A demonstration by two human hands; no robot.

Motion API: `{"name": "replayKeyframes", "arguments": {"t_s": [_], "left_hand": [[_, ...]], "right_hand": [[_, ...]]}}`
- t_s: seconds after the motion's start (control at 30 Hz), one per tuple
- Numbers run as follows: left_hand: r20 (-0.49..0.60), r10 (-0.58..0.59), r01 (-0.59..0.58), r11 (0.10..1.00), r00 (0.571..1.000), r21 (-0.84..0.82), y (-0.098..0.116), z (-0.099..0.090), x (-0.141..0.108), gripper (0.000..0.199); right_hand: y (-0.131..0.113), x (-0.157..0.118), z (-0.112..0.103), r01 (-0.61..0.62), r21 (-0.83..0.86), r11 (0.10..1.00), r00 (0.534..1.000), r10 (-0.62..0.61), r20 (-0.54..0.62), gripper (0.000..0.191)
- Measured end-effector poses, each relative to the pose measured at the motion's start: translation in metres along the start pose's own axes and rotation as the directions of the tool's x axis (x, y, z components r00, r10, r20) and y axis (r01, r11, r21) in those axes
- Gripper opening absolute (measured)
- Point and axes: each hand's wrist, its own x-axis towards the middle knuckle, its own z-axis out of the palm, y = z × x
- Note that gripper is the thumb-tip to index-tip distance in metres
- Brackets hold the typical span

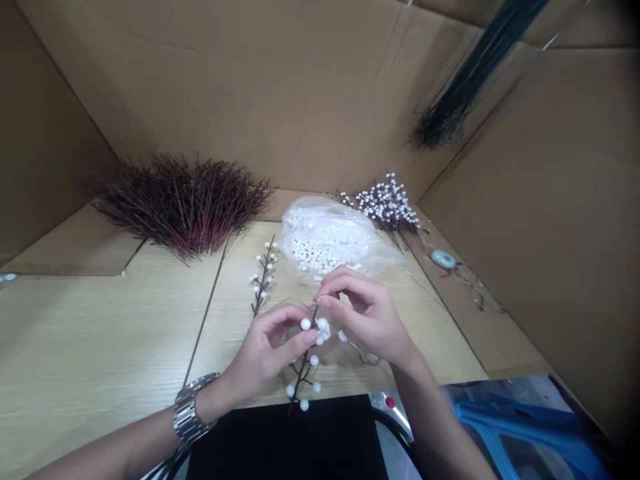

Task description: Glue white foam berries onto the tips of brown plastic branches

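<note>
My left hand (273,343), with a metal watch on its wrist, pinches a dark brown twig (301,377) that carries several white balls. The twig's lower end hangs down towards the table's front edge. My right hand (367,313) is beside it, thumb and forefinger pressed together at the twig's upper tip; what lies between them is too small to make out. A cluster of white balls (323,330) sits between the two hands. Another twig with white balls (263,275) lies on the table behind my left hand.
Bare dark twigs (185,203) form a big pile at the back left. A clear plastic bag of white balls (330,240) stands centre back, beside a bunch of white-tipped stems (387,203). Dark green strands (475,80) hang upper right. A pale green oval object (443,259) lies right.
</note>
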Motion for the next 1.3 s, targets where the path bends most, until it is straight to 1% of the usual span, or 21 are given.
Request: {"name": "replayKeyframes", "arguments": {"t_s": [0.07, 0.1, 0.13, 0.2, 0.27, 0.3, 0.47, 0.53, 0.63, 0.77, 0.97, 1.1, 1.13, 1.2, 1.27, 1.3], "left_hand": [[-0.036, -0.026, 0.026, 1.0, 0.999, -0.004, -0.002, 0.0, 0.0, 0.004], [-0.051, -0.036, 0.036, 0.999, 0.998, -0.002, -0.003, -0.001, 0.0, 0.004], [-0.064, -0.045, 0.045, 0.999, 0.997, 0.002, -0.004, -0.001, 0.001, 0.004], [-0.087, -0.05, 0.05, 0.999, 0.995, 0.002, -0.006, -0.003, 0.001, 0.006], [-0.112, -0.037, 0.037, 0.999, 0.993, -0.006, -0.006, -0.003, 0.002, 0.007], [-0.119, -0.028, 0.027, 1.0, 0.993, -0.011, -0.006, -0.003, 0.002, 0.008], [-0.119, 0.025, -0.026, 1.0, 0.993, -0.003, -0.006, -0.001, 0.002, 0.01], [-0.118, 0.043, -0.042, 0.999, 0.992, 0.006, -0.005, -0.001, 0.003, 0.01], [-0.118, 0.058, -0.056, 0.998, 0.991, 0.012, -0.006, -0.002, 0.003, 0.008], [-0.134, 0.057, -0.054, 0.998, 0.989, 0.025, -0.007, -0.003, 0.002, 0.007], [-0.137, 0.05, -0.045, 0.998, 0.989, 0.036, -0.007, -0.004, 0.002, 0.007], [-0.148, 0.006, 0.0, 0.999, 0.989, 0.038, -0.006, -0.003, 0.004, 0.006], [-0.156, -0.01, 0.016, 0.999, 0.988, 0.037, -0.006, -0.003, 0.005, 0.006], [-0.183, -0.031, 0.039, 0.998, 0.983, 0.04, -0.005, -0.003, 0.007, 0.009], [-0.231, -0.032, 0.041, 0.999, 0.972, 0.035, -0.002, -0.005, 0.01, 0.013], [-0.259, -0.032, 0.04, 0.999, 0.965, 0.025, -0.001, -0.006, 0.012, 0.014]], "right_hand": [[0.005, -0.003, 0.004, -0.026, 0.018, 0.999, 0.999, 0.026, -0.03, 0.004], [0.007, -0.006, 0.006, -0.043, 0.017, 0.999, 0.998, 0.044, -0.052, 0.007], [0.009, -0.01, 0.008, -0.06, 0.006, 0.998, 0.994, 0.06, -0.09, 0.011], [0.01, -0.019, 0.014, -0.082, -0.038, 0.996, 0.976, 0.073, -0.204, 0.016], [0.008, -0.027, 0.022, -0.081, -0.078, 0.994, 0.953, 0.055, -0.297, 0.014], [0.007, -0.03, 0.026, -0.077, -0.09, 0.993, 0.948, 0.045, -0.314, 0.012], [0.004, -0.034, 0.042, -0.032, -0.066, 0.997, 0.957, 0.012, -0.29, 0.011], [0.006, -0.033, 0.045, -0.046, -0.049, 0.998, 0.951, 0.029, -0.309, 0.012], [0.011, -0.032, 0.049, -0.098, -0.023, 0.995, 0.937, 0.085, -0.34, 0.011], [0.016, -0.035, 0.054, -0.116, 0.033, 0.993, 0.92, 0.12, -0.373, 0.012], [0.021, -0.038, 0.064, -0.097, 0.124, 0.988, 0.891, 0.142, -0.43, 0.015], [0.025, -0.035, 0.064, -0.099, 0.165, 0.981, 0.885, 0.163, -0.437, 0.013], [0.026, -0.036, 0.062, -0.102, 0.168, 0.98, 0.88, 0.168, -0.445, 0.014], [0.024, -0.041, 0.057, -0.116, 0.139, 0.984, 0.852, 0.17, -0.494, 0.021], [0.021, -0.056, 0.053, -0.161, 0.056, 0.985, 0.812, 0.164, -0.56, 0.024], [0.02, -0.066, 0.053, -0.198, 0.008, 0.98, 0.802, 0.167, -0.574, 0.021]]}}
